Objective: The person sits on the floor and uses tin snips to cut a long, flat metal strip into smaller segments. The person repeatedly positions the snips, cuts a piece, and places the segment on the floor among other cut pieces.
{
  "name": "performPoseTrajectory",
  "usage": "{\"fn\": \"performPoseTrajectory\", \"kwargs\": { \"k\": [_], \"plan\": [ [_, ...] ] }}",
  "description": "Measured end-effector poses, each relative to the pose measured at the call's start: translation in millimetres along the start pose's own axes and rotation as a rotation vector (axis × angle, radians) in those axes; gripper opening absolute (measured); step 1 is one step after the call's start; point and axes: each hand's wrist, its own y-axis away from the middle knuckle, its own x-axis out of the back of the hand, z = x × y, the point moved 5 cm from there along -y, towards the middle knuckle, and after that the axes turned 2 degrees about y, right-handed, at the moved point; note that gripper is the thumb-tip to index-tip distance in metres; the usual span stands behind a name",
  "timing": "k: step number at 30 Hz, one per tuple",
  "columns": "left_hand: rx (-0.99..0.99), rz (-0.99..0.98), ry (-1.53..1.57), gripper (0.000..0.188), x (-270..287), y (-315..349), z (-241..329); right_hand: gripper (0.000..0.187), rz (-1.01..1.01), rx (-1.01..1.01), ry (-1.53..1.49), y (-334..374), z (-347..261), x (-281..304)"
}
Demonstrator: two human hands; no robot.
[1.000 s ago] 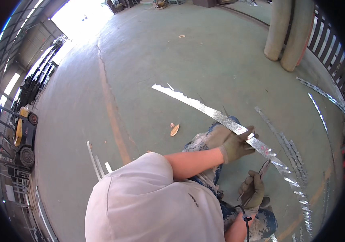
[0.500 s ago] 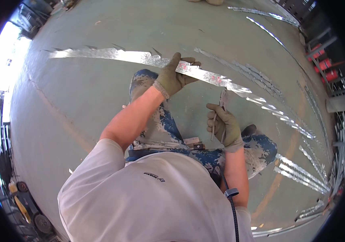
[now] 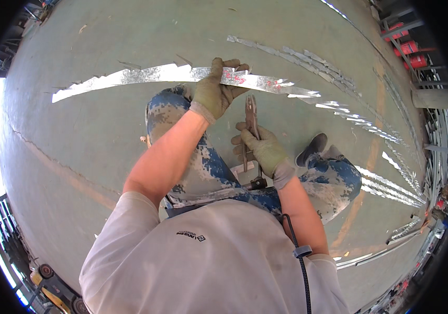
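A long, shiny sheet-metal strip (image 3: 145,74) with bent, notched tabs and red marks runs across in front of me. Gloved, my left hand (image 3: 214,93) is wrapped round its middle, fingers over the far edge. My right hand (image 3: 266,148), also gloved, grips a pair of pliers (image 3: 252,116) by the handles. Their jaws point away from me, just short of the strip's near edge and apart from it. Whether the jaws are closed is too small to tell.
More notched metal strips (image 3: 308,65) lie on the floor (image 3: 145,31) beyond and to the right. Red cylinders (image 3: 413,48) stand by a rack at the far right. A yellow and black wheeled machine (image 3: 51,285) is at the lower left. Dark tool (image 3: 255,184) by my lap.
The pliers in my right hand have moved left and away from me, off the strip's right part. My left hand still holds the strip, and the view has shifted.
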Motion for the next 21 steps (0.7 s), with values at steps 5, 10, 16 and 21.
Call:
{"fn": "performPoseTrajectory", "kwargs": {
  "k": [5,10,16,21],
  "plan": [
    [-0.013,-0.024,0.007,0.058,-0.9,1.4,0.8,0.042,0.059,0.001,0.085,-19.4,-3.2,-11.0],
    [-0.005,-0.055,0.065,0.058,-3.9,3.2,-1.6,0.039,0.125,0.034,0.132,-24.1,-10.7,-15.7],
    [0.011,-0.027,0.057,0.056,-8.4,4.8,-6.8,0.040,0.176,0.022,0.122,-26.1,-8.6,-16.2],
    [0.003,-0.043,0.049,0.055,-2.8,2.2,-9.9,0.040,0.198,-0.029,0.080,-21.2,-11.7,-20.6]
  ]
}}
